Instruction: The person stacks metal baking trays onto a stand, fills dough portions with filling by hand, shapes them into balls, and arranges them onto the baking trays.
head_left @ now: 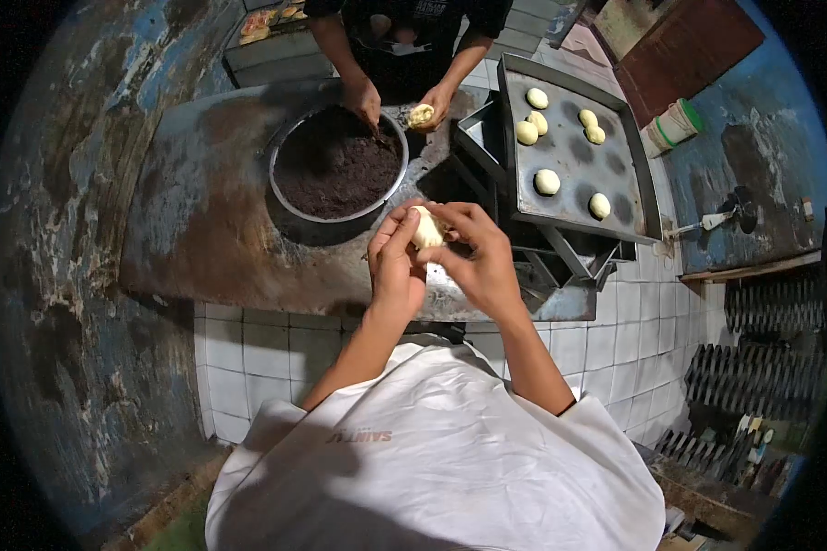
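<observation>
Both of my hands meet above the table's front part around one pale piece of dough (427,230). My left hand (397,266) cups the dough from the left, its thumb against it. From the right, my right hand (478,260) pinches the dough's edge with bent fingers. Just beyond them, a round metal bowl (338,219) holds dark crumbly filling (331,170). Across the table a co-worker's one hand (362,99) reaches into the bowl's edge, and the other hand (438,106) holds an open piece of dough with yellowish folds (421,116).
On the right, a metal tray (569,75) with several dough balls (547,182) rests on stacked trays (560,253). The worn table (193,220) extends left. Further right are a white bucket with a green rim (675,127) and the blue wall (781,174).
</observation>
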{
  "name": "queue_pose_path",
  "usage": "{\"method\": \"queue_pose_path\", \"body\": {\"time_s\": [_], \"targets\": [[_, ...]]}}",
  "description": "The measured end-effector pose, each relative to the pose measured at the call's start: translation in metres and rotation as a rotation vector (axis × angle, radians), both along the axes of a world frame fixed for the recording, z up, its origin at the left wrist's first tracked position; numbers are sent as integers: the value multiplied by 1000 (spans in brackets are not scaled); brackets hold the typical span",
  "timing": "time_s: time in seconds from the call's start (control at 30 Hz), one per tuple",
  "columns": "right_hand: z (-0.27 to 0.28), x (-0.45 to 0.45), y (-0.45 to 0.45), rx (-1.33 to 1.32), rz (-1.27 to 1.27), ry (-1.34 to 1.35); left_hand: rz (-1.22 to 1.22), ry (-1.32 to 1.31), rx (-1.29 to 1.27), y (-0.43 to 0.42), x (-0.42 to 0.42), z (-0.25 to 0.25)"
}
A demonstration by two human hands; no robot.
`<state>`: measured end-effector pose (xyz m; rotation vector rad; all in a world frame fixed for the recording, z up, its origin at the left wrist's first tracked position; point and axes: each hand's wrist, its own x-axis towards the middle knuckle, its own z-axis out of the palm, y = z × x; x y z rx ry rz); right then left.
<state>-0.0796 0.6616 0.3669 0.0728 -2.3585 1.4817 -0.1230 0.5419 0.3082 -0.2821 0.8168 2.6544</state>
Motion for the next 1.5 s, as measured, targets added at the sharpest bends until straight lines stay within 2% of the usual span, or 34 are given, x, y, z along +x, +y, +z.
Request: {"method": "queue_pose_path", "body": {"time_s": [0.07,0.13,0.23,0.27,0.33,0.37,0.4,0.47,0.5,0.53,0.63,0.67,0.73,0.8,0.87,0.93,1.0,1.2,1.27,1.33,1.4,1.5], "targets": [[-4,3,-12,203,-50,19,-29,37,-17,-8,-6,-4],[-9,2,-16,211,-62,-45,-29,138,1,-10,-8,-3],[-5,-6,-23,355,-219,211,-62,277,-4,-15,-5,1],[-7,-8,-26,355,-220,210,-60,327,-22,-17,-4,2],[-9,-15,-29,-193,-162,-25,-83,359,-46,-26,-5,16],[-7,-14,-27,-322,-76,-184,-115,358,5,-31,-5,25],[-7,-13,-26,-320,-75,-184,-146,356,57,-34,-6,29],[-11,-12,-28,-250,-171,-180,-135,344,120,-37,-7,18],[-12,-12,-31,-245,-224,-230,-133,285,53,-40,-5,9],[-11,-11,-34,-245,-220,-231,-132,226,-16,-43,-3,2],[-8,-7,-47,44,-79,10,-76,112,-27,-51,-4,-10],[-11,-6,-48,43,-77,9,-48,53,-51,-53,-4,-12],[-20,-3,-47,252,-70,98,-44,60,-36,-50,-2,-5],[-20,-6,-44,270,-87,139,-71,143,32,-47,2,6],[-18,-10,-38,278,-245,193,-77,207,25,-43,5,10],[-10,-10,-31,80,-233,31,-94,272,18,-35,5,9],[-7,-9,-24,-396,-112,-150,-29,536,-83,-22,4,1],[-18,3,-9,-299,-245,-34,82,407,-82,23,8,-3],[-9,11,2,-108,-207,-2,47,209,-43,36,8,-4],[-8,19,18,-100,-204,-22,21,97,-118,50,8,4],[-20,26,46,-114,-174,36,-18,125,-167,71,15,10],[-16,38,83,-89,-317,1,-40,230,-255,112,31,10]]}}
